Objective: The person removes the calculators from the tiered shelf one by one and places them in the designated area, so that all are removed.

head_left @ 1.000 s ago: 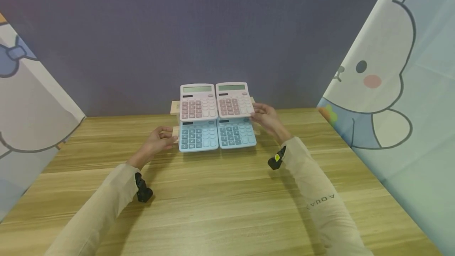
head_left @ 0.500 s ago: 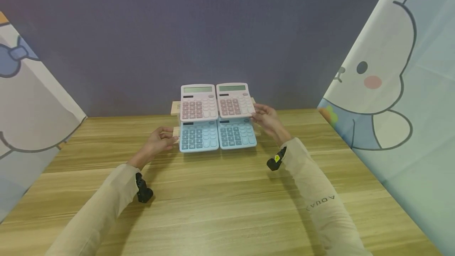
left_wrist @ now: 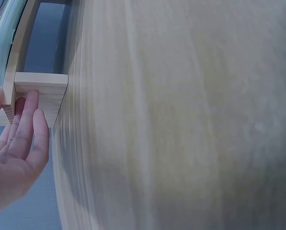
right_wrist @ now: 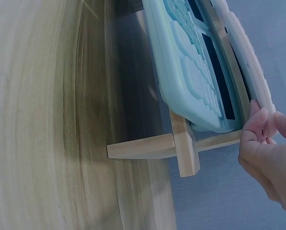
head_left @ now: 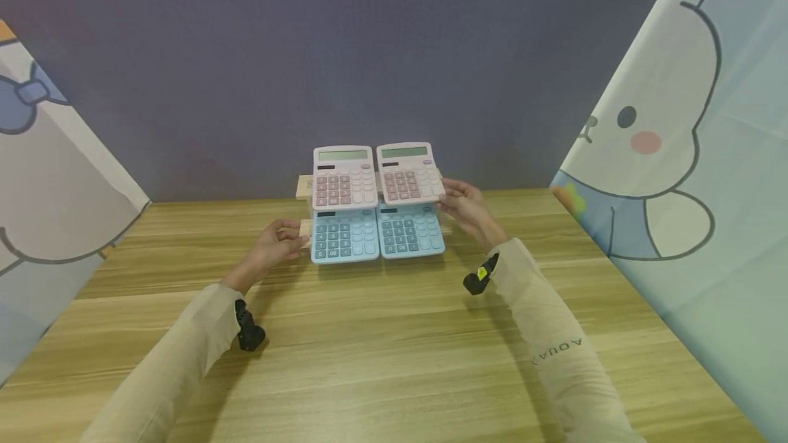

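A two-tier wooden stand (head_left: 304, 186) bears two pink calculators above and two blue ones below. My left hand (head_left: 274, 249) grips the left end of the stand's lower tier, the thumb in front and the fingers behind the slat in the left wrist view. With my right hand (head_left: 466, 207) I pinch the lower right corner of the right pink calculator (head_left: 409, 173); thumb and fingertips lie on its two faces in the right wrist view. A narrow gap parts it from the left pink calculator (head_left: 345, 176). Below sit the left blue calculator (head_left: 345, 234) and the right blue calculator (head_left: 410, 231).
The stand is at the far side of the wood-grain table (head_left: 369, 347), close to a dark blue-grey backdrop (head_left: 394, 53). Cartoon-print cloths (head_left: 671, 128) hang along both sides. A black wrist camera (head_left: 249, 330) sits on each of my wrists.
The right pink calculator has shifted slightly to the right with my right hand, and the gap beside the left pink one has widened. My left hand keeps its place on the stand.
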Motion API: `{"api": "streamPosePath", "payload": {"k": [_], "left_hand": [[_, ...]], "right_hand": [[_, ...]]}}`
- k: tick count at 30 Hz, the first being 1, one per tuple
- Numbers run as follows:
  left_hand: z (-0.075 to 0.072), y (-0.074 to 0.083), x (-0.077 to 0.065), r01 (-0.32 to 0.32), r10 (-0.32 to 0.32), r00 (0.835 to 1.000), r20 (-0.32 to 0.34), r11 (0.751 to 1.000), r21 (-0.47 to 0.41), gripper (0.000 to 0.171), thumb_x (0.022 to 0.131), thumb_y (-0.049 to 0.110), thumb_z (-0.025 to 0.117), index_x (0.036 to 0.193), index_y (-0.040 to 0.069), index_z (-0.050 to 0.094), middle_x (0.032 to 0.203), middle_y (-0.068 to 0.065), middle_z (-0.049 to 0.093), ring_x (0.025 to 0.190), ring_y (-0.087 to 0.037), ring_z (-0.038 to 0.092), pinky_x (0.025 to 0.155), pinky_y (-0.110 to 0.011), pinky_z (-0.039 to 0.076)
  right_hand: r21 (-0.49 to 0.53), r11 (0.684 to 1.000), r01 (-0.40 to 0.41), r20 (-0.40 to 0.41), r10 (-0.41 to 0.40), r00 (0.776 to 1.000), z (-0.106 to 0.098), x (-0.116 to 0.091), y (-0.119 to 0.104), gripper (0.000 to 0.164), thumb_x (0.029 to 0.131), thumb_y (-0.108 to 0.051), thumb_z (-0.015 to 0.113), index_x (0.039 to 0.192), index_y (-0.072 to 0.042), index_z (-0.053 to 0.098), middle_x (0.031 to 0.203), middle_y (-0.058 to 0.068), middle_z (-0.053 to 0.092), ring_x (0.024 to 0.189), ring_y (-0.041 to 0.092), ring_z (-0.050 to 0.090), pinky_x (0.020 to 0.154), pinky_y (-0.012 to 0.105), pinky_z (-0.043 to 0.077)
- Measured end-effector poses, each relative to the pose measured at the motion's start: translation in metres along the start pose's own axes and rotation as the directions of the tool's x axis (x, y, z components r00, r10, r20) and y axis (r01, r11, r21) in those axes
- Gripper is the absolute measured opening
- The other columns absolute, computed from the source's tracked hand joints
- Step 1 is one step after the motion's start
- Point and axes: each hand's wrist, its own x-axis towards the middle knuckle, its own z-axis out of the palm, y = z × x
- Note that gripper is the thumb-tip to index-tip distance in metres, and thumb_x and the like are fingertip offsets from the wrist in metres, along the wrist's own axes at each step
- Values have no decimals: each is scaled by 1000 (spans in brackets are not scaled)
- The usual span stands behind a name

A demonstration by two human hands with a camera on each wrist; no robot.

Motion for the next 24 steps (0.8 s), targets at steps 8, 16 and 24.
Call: {"api": "streamPosePath", "payload": {"k": [8, 16, 24], "left_hand": [[0, -3, 2, -2, 2, 1000, 0, 1000, -5, 57, 93, 17, 53, 137, -4, 23, 133, -29, 34, 114, -34, 49, 96, -40, 47], [-1, -2, 1, -8, 8, 1000, 2, 1000, -9, 58, 93, 18, 54, 137, -4, 23, 133, -29, 35, 111, -32, 51, 97, -41, 47], [0, -1, 0, -11, 11, 1000, 3, 1000, -5, 56, 93, 17, 53, 137, -4, 24, 130, -29, 39, 110, -31, 53, 96, -42, 47]], "right_hand": [[5, 1000, -5, -2, 5, 1000, -4, 0, 0, 51, 89, 12, 42, 137, 1, 32, 102, 5, 52, 84, 13, 56, 103, 34, 42], [34, 999, -10, 1, 10, 1000, -9, -4, -5, 53, 89, 12, 41, 139, -1, 29, 105, 6, 50, 86, 15, 54, 83, 22, 51], [48, 999, -9, -16, 10, 1000, -16, -5, -10, 53, 90, 12, 39, 140, 0, 28, 103, 6, 49, 83, 14, 53, 73, 18, 52]]}}
